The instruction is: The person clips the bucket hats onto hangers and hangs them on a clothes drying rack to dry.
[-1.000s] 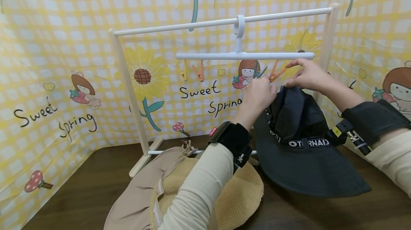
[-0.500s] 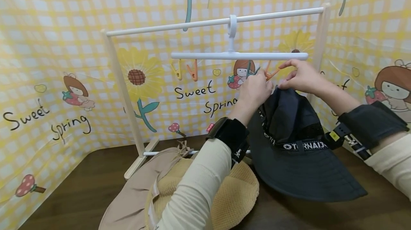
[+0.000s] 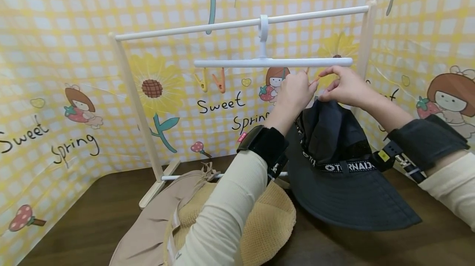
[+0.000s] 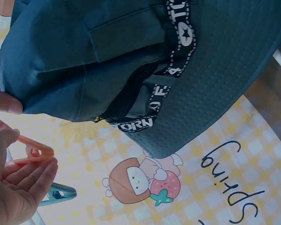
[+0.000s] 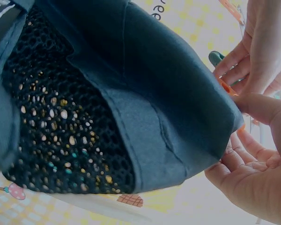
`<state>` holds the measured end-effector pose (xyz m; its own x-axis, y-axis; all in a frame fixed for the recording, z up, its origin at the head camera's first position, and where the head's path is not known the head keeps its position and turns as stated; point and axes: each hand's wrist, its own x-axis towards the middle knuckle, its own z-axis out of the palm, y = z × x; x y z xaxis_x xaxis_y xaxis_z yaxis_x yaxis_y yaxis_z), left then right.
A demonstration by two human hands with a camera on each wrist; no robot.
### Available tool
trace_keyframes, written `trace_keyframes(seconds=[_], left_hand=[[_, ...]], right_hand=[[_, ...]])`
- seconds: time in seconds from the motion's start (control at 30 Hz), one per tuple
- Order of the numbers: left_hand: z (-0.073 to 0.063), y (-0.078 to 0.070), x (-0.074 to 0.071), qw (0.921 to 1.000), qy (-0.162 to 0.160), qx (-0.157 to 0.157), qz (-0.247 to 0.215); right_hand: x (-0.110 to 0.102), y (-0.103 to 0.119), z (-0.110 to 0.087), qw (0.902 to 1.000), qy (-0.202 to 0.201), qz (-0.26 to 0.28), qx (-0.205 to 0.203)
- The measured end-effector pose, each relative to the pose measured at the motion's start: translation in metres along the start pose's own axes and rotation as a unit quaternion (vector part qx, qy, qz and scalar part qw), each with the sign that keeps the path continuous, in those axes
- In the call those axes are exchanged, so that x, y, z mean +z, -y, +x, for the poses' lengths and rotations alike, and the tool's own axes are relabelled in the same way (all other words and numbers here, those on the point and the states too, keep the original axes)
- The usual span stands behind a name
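My left hand (image 3: 295, 92) grips an orange clothes peg (image 4: 46, 151) that hangs under the white hanger (image 3: 237, 63). In the head view most of this peg is hidden behind the fingers. Close beside it, my right hand (image 3: 345, 86) pinches the crown top of a dark bucket hat (image 3: 356, 196), its index finger raised to the peg's outer leg. The hat dangles sideways from that pinch, brim low and to the right, with a white-lettered band around it. In the left wrist view, a teal peg (image 4: 61, 193) shows just past my left hand.
A yellow peg (image 3: 201, 81) and another orange peg (image 3: 219, 81) hang on the hanger's left half. The hanger hooks over a rack's white rail (image 3: 185, 29). A straw hat (image 3: 272, 224) and a beige hat (image 3: 148, 224) lie on the brown table (image 3: 85, 220), under my left forearm.
My left hand has risen onto the orange peg, covering most of it and the teal one. My right hand keeps its pinch on the hat. The head view has shifted slightly to the right.
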<state>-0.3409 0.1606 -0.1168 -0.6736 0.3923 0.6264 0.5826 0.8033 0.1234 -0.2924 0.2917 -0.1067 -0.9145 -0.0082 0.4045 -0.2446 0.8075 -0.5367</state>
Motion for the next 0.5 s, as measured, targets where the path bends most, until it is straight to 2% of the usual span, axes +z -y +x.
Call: trace_keyframes(seconds=[0.33,0.5], left_hand=[[0.0076,-0.0055,-0.008,0.9995,-0.027,-0.016,0.002],[0.0089,-0.0081,-0.0089,0.9995,-0.025,-0.018,-0.002]], right_hand=[[0.001,-0.0013,-0.0003,0.9999,-0.01,0.01,-0.001],[0.004,-0.0008,-0.0016,0.9993,-0.026,-0.009,0.023]])
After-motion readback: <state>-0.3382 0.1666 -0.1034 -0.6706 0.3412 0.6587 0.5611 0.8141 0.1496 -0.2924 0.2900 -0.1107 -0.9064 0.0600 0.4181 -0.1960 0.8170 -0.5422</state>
